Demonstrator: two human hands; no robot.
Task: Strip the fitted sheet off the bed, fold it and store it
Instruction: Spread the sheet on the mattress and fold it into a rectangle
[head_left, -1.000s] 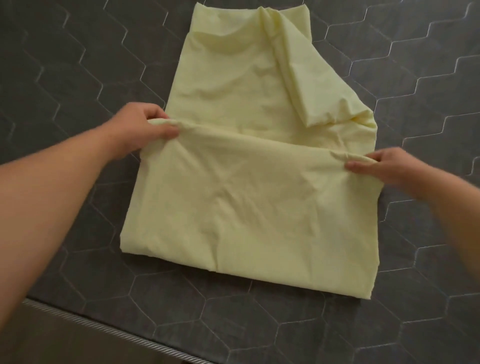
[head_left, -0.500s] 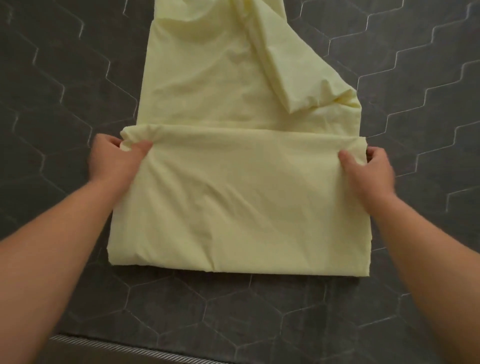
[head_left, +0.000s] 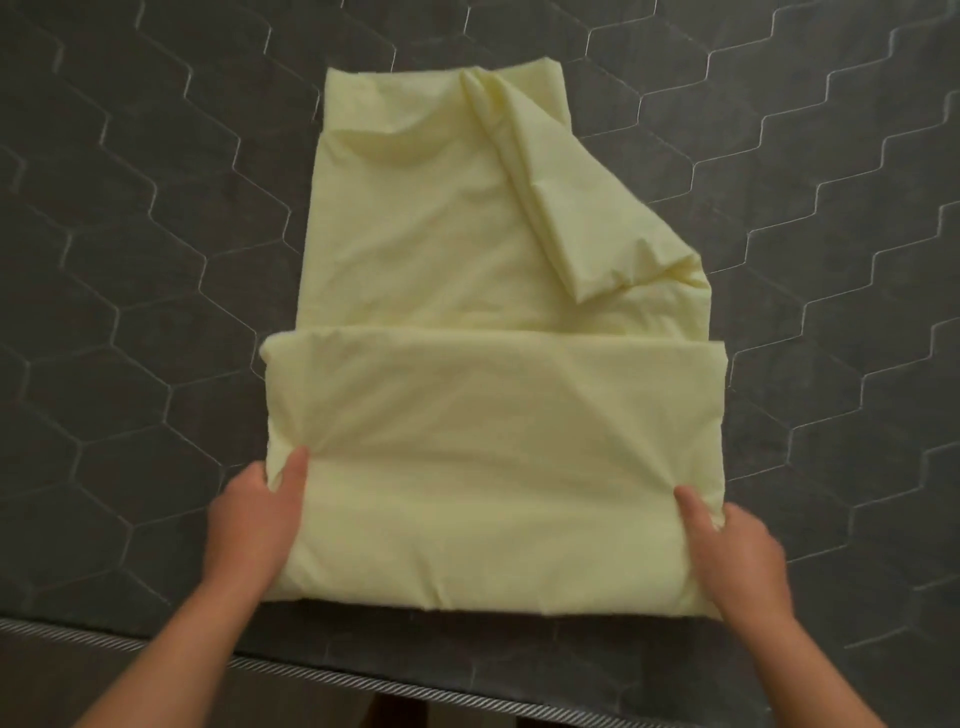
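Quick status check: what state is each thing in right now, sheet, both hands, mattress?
fitted sheet, partly folded, near part doubled over the far part, far right corner bunched.
left hand, grips the folded part's left edge, thumb on top.
right hand, grips the folded part's right edge, thumb on top.
mattress, stripped bare, with the sheet lying on it.

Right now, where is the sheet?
In the head view the sheet lies mid-frame on the mattress, its near folded part gripped at each side by the left hand and right hand.
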